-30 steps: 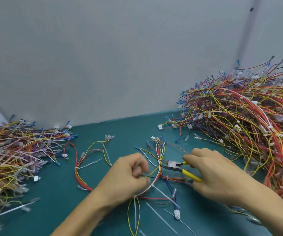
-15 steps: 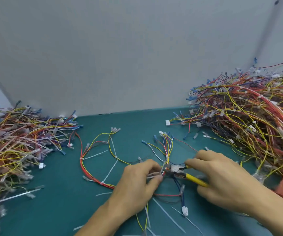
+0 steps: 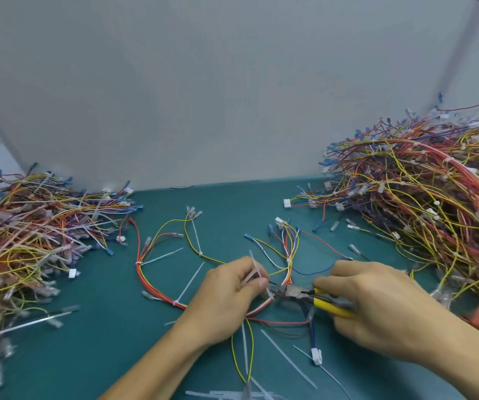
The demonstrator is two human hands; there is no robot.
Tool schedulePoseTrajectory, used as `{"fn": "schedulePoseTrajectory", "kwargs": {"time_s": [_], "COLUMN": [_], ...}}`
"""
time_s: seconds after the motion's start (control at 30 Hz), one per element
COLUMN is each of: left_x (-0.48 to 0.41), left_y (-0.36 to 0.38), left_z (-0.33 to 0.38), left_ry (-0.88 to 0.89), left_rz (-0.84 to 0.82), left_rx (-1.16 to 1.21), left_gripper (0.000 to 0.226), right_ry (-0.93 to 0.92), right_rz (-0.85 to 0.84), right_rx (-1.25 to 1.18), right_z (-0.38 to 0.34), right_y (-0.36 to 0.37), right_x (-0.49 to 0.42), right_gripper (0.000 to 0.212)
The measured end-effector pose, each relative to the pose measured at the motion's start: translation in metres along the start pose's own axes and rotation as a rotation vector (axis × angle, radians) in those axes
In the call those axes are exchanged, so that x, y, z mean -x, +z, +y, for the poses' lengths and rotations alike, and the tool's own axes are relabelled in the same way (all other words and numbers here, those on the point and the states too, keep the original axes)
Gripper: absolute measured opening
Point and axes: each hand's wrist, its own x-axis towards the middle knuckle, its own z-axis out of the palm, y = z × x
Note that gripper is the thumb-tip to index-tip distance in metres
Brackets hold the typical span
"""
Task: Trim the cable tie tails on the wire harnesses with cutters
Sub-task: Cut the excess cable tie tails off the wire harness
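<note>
Centrally, just below mid-frame: cable tie tail (image 3: 257,269) pinched by left hand (image 3: 226,295), fingers curled. Cutters (image 3: 299,293) tip just beside tail, on harness (image 3: 289,272). Right hand (image 3: 377,307) grips yellow handles. Harness piles at left (image 3: 24,232) and right (image 3: 420,203) edges of frame.

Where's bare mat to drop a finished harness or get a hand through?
Two patches of bare mat: the back strip along the wall between left pile and right pile, and front-left between that pile and the left forearm. Crowded: centre, where left hand pinches a tie tail and right hand grips cutters over the spread harness.
</note>
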Motion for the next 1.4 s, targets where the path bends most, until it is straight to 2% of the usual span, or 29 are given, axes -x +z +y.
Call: {"fn": "schedulePoseTrajectory", "kwargs": {"time_s": [0.47, 0.63, 0.8, 0.9, 1.07, 1.4], "left_x": [0.002, 0.003, 0.003, 0.003, 0.003, 0.003], "left_y": [-0.003, -0.003, -0.002, -0.002, -0.002, -0.002], "left_z": [-0.001, 0.0, 0.001, 0.001, 0.003, 0.002], "left_ry": [0.054, 0.083, 0.076, 0.069, 0.063, 0.074], "left_rz": [-0.033, -0.05, -0.049, -0.048, -0.046, -0.046], "left_rx": [0.079, 0.071, 0.077, 0.066, 0.046, 0.031], "left_gripper": [0.014, 0.007, 0.009, 0.019, 0.023, 0.015], "right_ry": [-0.036, -0.021, -0.003, -0.062, -0.108, -0.163], "right_rz": [-0.039, -0.023, 0.034, 0.08, 0.197, 0.254], "right_rx": [-0.002, 0.038, 0.07, 0.077, 0.134, 0.111], "right_z": [-0.003, -0.003, 0.0, 0.0, 0.001, 0.004], "right_y": [-0.002, 0.002, 0.007, 0.004, 0.007, 0.012], "right_x": [0.001, 0.0, 0.0, 0.0, 0.0, 0.0], "right_gripper": [0.024, 0.027, 0.033, 0.031, 0.038, 0.035]}}
